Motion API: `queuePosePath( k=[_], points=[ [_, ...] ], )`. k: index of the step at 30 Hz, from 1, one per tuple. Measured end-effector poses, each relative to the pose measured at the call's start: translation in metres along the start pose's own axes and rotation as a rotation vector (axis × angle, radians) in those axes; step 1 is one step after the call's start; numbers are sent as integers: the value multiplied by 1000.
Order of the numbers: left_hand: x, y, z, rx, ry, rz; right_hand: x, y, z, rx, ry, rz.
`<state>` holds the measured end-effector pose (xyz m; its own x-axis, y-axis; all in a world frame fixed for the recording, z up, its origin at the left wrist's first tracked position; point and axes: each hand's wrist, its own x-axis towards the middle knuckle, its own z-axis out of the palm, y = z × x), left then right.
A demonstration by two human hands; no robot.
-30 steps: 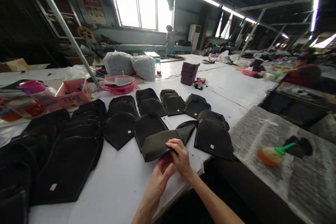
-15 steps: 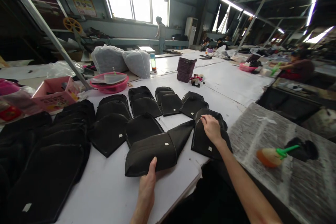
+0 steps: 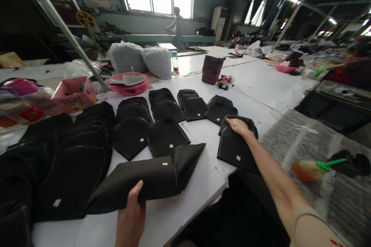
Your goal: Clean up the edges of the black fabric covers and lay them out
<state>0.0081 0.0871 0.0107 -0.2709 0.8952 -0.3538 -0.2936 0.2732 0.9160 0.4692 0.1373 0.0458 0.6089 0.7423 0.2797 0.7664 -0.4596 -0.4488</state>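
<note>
My left hand [image 3: 131,210] grips a black leather-like panel [image 3: 150,179] by its lower edge, thumb on top. A small white sticker [image 3: 165,164] is on this panel, and its right end folds into a point above the table. To the right, my right hand [image 3: 239,126] has its fingers closed at the upper edge of another black panel [image 3: 233,148], which lies on the table with a white sticker near its bottom corner. My right fingertips are partly hidden. Several similar black panels [image 3: 166,137] lie in overlapping rows, with larger piles [image 3: 75,177] at the left.
A white-topped table [image 3: 263,77] holds a pink basin [image 3: 129,88], a pink box [image 3: 72,98] and a dark purple stack [image 3: 213,70]. At right, an orange-filled bottle [image 3: 307,171] with a green spout lies on a grey sheet [image 3: 290,142]. Other people work farther off.
My left hand has moved left and toward me with its panel, away from the panel at right. My right hand stays at that panel's upper edge. The view has shifted slightly.
</note>
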Motion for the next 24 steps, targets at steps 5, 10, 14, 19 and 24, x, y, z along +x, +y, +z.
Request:
queuePosePath(
  k=[5,10,14,19,24],
  points=[
    [-4,19,-47,-127,110,-94,-30,-25,4,167,-175,-104],
    [-8,26,-77,-290,198,-156,-121,-76,24,644,-800,-382],
    [-8,22,-103,-314,191,-135,-200,-107,39,981,-1232,-448],
    [-14,19,-122,-310,83,-93,-244,-127,53,1044,-1070,-270],
    [-14,28,-135,-342,7,-26,-264,-147,30,865,-1384,-228]
  ],
)
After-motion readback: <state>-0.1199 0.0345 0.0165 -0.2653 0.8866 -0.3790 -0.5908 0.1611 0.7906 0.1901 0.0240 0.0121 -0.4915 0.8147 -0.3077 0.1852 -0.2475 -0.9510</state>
